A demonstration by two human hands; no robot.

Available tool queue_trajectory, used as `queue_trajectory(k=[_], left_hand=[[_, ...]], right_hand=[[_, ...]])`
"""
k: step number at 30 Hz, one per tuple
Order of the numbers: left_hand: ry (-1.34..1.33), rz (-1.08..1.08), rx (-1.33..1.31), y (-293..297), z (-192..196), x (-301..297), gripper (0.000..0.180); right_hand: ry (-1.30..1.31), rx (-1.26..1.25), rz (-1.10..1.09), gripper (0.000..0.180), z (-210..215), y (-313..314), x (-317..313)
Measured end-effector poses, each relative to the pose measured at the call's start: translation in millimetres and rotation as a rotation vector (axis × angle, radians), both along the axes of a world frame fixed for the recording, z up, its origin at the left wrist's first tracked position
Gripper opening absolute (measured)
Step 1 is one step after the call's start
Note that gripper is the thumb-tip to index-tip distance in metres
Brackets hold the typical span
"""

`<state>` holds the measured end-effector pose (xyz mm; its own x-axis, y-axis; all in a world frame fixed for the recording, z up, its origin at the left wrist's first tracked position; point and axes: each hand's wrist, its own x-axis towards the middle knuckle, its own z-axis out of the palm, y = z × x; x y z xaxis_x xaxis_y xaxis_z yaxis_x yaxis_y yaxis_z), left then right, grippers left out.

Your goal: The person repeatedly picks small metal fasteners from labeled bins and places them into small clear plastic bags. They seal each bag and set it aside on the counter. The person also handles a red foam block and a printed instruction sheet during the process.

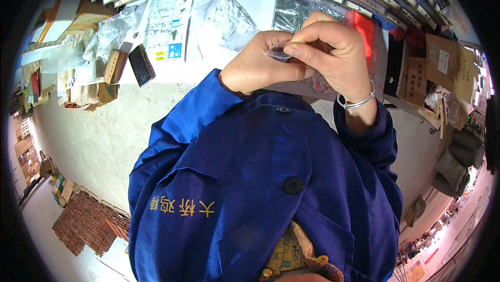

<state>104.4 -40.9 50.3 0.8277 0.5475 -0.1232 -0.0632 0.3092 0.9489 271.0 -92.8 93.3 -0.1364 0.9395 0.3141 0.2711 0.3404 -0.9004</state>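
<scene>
left hand (260, 64), left of the small clear bag (278, 52), grasps it, thumb extended; right hand (336, 47), right of the bag, pinches its edge, fingers bent.

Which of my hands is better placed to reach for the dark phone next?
Likely your left hand: it's nearer the dark phone, which lies left of both hands, while your right hand is farther across. Both are busy with the clear plastic, so the left may need freeing first.

White tabletop (179, 73), printed sheet (162, 27), clear plastic bag (224, 19), red fuzzy strip (369, 37)
</scene>
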Motion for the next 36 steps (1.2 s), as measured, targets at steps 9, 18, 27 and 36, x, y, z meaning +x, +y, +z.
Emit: queue_trajectory(k=[9,18,27,36], left_hand=[[0.018,-0.023,0.247,-0.1,9.5,-8.3,0.014],[0.005,0.001,0.142,-18.6,-19.5,-23.3,0.017],[0.086,0.048,0.158,-26.0,-23.5,-30.6,0.015],[0.06,0.088,0.12,-23.6,-27.0,-31.7,0.014]], right_hand=[[0.317,-0.141,-0.351,0.021,-17.9,-21.1,68.4],[-1.035,-0.452,-0.632,0.022,-226.5,-63.6,242.5],[-0.919,-0.669,-0.551,0.022,-277.7,-47.2,259.2],[0.637,-0.785,-0.746,0.02,-244.8,-80.2,270.4]])
